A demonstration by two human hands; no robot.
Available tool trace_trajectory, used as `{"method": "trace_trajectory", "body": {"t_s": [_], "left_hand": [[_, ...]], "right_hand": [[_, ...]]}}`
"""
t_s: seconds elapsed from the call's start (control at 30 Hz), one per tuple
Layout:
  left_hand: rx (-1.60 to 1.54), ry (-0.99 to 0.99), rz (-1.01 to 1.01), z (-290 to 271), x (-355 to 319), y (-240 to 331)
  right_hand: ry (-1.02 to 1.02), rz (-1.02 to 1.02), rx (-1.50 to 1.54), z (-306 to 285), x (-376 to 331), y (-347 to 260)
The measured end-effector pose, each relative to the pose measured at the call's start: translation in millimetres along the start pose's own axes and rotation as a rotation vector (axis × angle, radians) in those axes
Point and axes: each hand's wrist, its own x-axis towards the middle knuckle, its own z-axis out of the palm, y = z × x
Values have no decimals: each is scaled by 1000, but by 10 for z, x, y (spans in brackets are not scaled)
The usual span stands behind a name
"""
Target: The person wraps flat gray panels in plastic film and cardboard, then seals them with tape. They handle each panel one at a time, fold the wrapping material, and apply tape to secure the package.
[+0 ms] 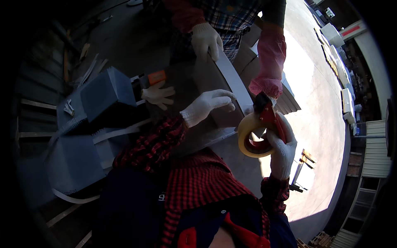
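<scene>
A flat grey metal-looking panel bundle with a pale, smooth edge strip lies at the centre, and everything else is placed from it. The left hand, in a white knit cotton glove, rests on the bundle's top face near its right edge, fingers loosely spread and pressed flat. Just off the bundle's near right corner, the right hand, gloved the same way, is closed around the red handle of a tape dispenser that carries a round roll of tan, glossy packing tape; the roll sits beside the bundle's edge, and whether it touches is hard to tell. At the bundle's far end, another person's gloved hand grips the edge, a pink sleeve hanging to the right. A spare white glove lies on the bundle's left part. Left of it, blue-grey blocky pieces sit in deep shadow, their form unclear.
</scene>
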Motion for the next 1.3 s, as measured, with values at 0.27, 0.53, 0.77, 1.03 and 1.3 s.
{"method": "trace_trajectory", "body": {"t_s": [0.27, 0.53, 0.77, 1.03, 1.3], "left_hand": [[84, -71, -155, 266, -207, 309], [60, -79, 67, 577, -294, 576], [390, -32, 10, 110, -57, 1069], [1429, 88, 112, -806, 721, 1851], [1632, 158, -132, -1509, 1528, 1670]], "right_hand": [[-85, -451, -357, 17, 123, -62], [-121, -716, -604, -24, 143, -54], [-219, -582, -779, -270, -87, -423], [-106, -552, -871, 141, 156, -349], [-65, -557, -1015, 827, 845, -270]]}}
